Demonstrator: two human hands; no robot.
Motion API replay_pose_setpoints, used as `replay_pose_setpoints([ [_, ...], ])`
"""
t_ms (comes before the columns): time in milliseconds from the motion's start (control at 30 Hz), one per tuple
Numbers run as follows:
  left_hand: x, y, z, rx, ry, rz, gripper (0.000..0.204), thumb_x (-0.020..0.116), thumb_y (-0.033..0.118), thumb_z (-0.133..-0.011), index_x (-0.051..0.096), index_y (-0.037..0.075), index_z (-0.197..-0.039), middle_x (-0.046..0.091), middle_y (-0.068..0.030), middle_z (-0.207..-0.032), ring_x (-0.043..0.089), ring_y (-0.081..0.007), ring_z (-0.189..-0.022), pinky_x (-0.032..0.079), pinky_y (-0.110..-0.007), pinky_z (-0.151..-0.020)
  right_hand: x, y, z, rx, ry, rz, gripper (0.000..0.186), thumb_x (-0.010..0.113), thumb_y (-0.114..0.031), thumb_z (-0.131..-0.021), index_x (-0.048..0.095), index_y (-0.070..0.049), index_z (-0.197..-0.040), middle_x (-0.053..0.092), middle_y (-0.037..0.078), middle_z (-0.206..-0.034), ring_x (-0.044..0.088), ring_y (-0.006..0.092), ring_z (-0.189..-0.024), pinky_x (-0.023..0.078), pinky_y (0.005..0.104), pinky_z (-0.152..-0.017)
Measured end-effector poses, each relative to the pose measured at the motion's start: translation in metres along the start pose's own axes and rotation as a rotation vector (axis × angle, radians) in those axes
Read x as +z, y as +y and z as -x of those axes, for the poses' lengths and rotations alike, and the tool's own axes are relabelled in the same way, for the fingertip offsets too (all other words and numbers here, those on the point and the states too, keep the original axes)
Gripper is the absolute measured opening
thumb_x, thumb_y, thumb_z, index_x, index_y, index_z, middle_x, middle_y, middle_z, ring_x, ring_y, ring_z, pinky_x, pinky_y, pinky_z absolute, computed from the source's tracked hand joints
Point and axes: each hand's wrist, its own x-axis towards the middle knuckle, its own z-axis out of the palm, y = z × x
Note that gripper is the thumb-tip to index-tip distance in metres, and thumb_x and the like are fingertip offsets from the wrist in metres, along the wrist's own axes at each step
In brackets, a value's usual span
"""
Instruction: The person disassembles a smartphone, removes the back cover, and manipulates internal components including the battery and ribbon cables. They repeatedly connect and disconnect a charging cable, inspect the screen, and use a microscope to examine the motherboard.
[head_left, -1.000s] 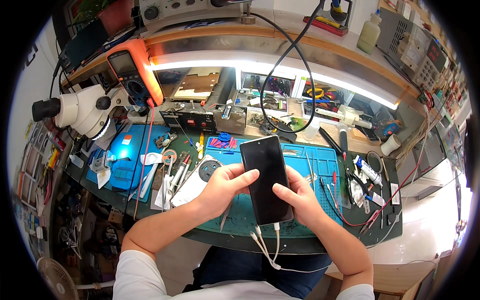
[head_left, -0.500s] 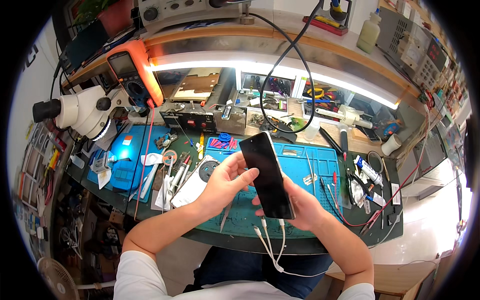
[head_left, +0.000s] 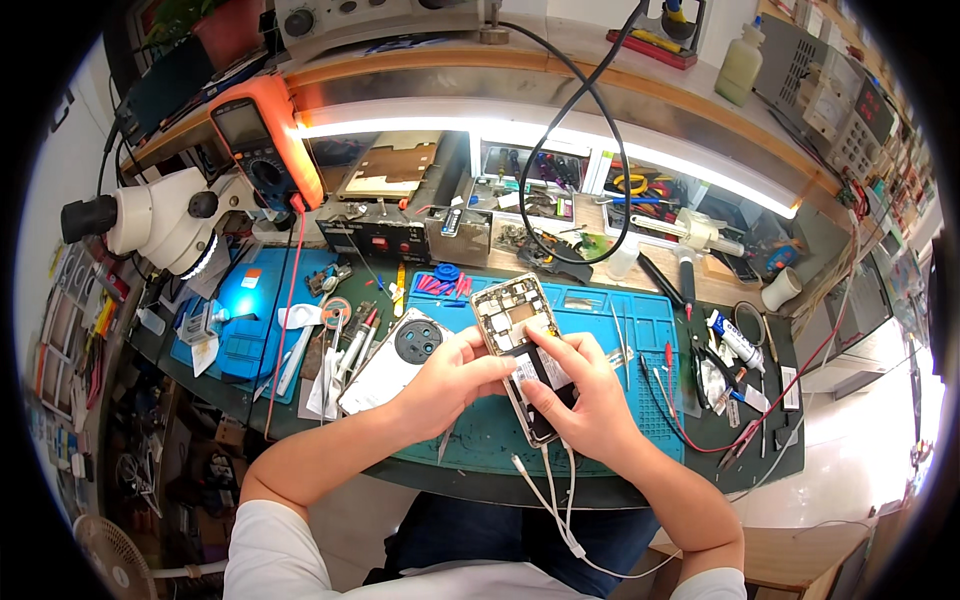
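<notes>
An opened smartphone (head_left: 506,318) is held above the blue work mat (head_left: 480,430), its inner side facing up with the circuit board at the top and the black battery below. My left hand (head_left: 448,380) closes on its left edge, thumb lying over the side. From the right, my right hand (head_left: 592,398) grips the phone too, fingertips on the lower board area and thumb over the battery. A white multi-headed charging cable (head_left: 572,540) runs up to the phone's bottom edge; one loose plug hangs beside it. Whether a second plug is inserted is hidden by my right hand.
A back cover with a round black camera ring (head_left: 385,365) lies left of the phone. An orange multimeter (head_left: 262,150) and a white microscope (head_left: 160,222) stand at the left. Pliers (head_left: 715,375), a white-blue tube (head_left: 738,343) and red and black leads lie at the right.
The phone has been turned over, from its black screen side to its exposed inner side. My right hand has shifted from its lower right edge onto its inside.
</notes>
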Motion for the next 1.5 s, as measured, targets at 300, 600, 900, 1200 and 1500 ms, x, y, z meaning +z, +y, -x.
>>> replay_pose_setpoints([
  [300,-0.002,-0.006,-0.003,0.041,0.192,0.008,0.03,0.065,0.023,-0.098,0.06,0.001,-0.118,0.069,-0.0057,-0.107,0.068,-0.0106,-0.091,0.058,-0.029,-0.079,0.002,-0.006,0.003,0.18,0.062,-0.363,0.047,0.066,-0.009,-0.093,0.051,-0.001,-0.137,0.069,0.011,-0.102,0.066,0.0127,-0.079,0.052,0.0253,-0.067],
  [600,-0.004,-0.007,-0.004,0.031,0.159,0.034,0.03,0.068,0.022,-0.095,0.063,0.001,-0.116,0.07,-0.0062,-0.105,0.069,-0.0114,-0.09,0.058,-0.029,-0.079,-0.003,0.0,0.0,0.309,-0.071,-0.622,0.052,0.066,-0.008,-0.095,0.045,0.002,-0.142,0.069,0.008,-0.106,0.065,0.0095,-0.089,0.052,0.0237,-0.078],
  [900,0.0,-0.004,-0.002,0.043,0.138,-0.008,0.03,0.069,0.022,-0.095,0.064,0.003,-0.117,0.07,-0.0058,-0.104,0.068,-0.0109,-0.09,0.058,-0.029,-0.079,-0.004,-0.001,0.0,0.305,-0.116,-0.629,0.05,0.066,-0.007,-0.095,0.045,0.003,-0.139,0.068,0.009,-0.106,0.066,0.0114,-0.092,0.053,0.0254,-0.08],
  [1200,0.002,-0.005,0.002,0.064,0.125,-0.092,0.029,0.068,0.022,-0.095,0.065,0.003,-0.117,0.071,-0.0046,-0.104,0.068,-0.0101,-0.091,0.056,-0.028,-0.081,-0.001,0.001,0.001,0.306,-0.087,-0.674,0.043,0.065,-0.009,-0.096,0.049,0.003,-0.133,0.068,0.008,-0.097,0.065,0.0092,-0.082,0.053,0.0235,-0.071],
  [1500,0.005,-0.012,0.004,0.057,0.039,-0.22,0.029,0.065,0.019,-0.098,0.065,0.001,-0.121,0.071,-0.0046,-0.106,0.067,-0.0096,-0.092,0.055,-0.027,-0.08,0.005,0.008,0.003,0.316,-0.041,-0.61,0.029,0.065,-0.013,-0.097,0.057,0.002,-0.12,0.067,0.003,-0.084,0.062,0.0048,-0.071,0.049,0.021,-0.06],
])
